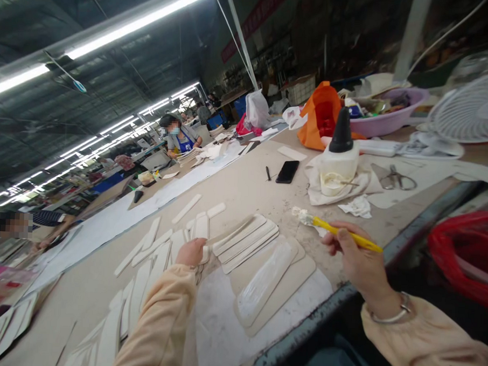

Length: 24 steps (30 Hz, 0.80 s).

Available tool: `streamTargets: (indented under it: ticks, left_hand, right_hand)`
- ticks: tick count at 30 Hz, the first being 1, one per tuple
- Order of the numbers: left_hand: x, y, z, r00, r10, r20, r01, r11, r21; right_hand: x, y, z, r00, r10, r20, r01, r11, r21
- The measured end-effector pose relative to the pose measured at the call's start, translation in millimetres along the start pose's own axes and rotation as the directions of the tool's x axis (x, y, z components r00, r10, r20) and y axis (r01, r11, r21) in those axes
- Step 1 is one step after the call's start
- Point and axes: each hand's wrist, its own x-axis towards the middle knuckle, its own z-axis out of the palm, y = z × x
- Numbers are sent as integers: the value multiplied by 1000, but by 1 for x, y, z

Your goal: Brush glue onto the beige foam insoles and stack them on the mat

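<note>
My right hand (pixel 352 252) is closed around a brush (pixel 339 233) with a yellow handle; white paste coats its bristle end, which points left over the table. Left of it lie flat beige pieces (pixel 296 290), the upper one smeared with wet white glue (pixel 268 276). My left hand (pixel 191 252) is closed at the left end of a curved beige strip (pixel 236 231), beside a fanned stack of beige panels (pixel 249 245); its fingertips are partly hidden. Many loose pale strips (pixel 142 286) spread left of and under my left forearm.
A glue bottle (pixel 340 160) with a black nozzle stands on a cloth, near scissors (pixel 395 179). Behind are a phone (pixel 287 172), an orange bag (pixel 322 113), a purple basin (pixel 386 113) and a white fan (pixel 471 106). Co-workers sit farther left. A red bag (pixel 459 252) hangs past the table edge.
</note>
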Motion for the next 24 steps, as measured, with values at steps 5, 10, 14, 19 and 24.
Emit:
streamTargets:
  ticks: [5,10,14,19,24]
  left_hand:
    - [-59,24,-23,991,31,-132,-54,983,-174]
    - [-124,70,-13,996,52,-67,-82,803,-591]
    - [-149,102,11,996,6,94,76,528,-846]
    - [-169,121,42,963,-111,245,266,275,-924]
    - [-193,131,67,925,-179,334,359,131,-924]
  right_hand:
    - [-7,2,7,984,-150,98,164,974,-154]
    - [-14,9,13,972,-134,193,165,974,-156]
    - [-21,9,17,963,-104,249,148,975,-166]
    - [-28,14,20,965,39,261,-21,997,-70]
    - [-34,17,20,951,122,286,-139,989,41]
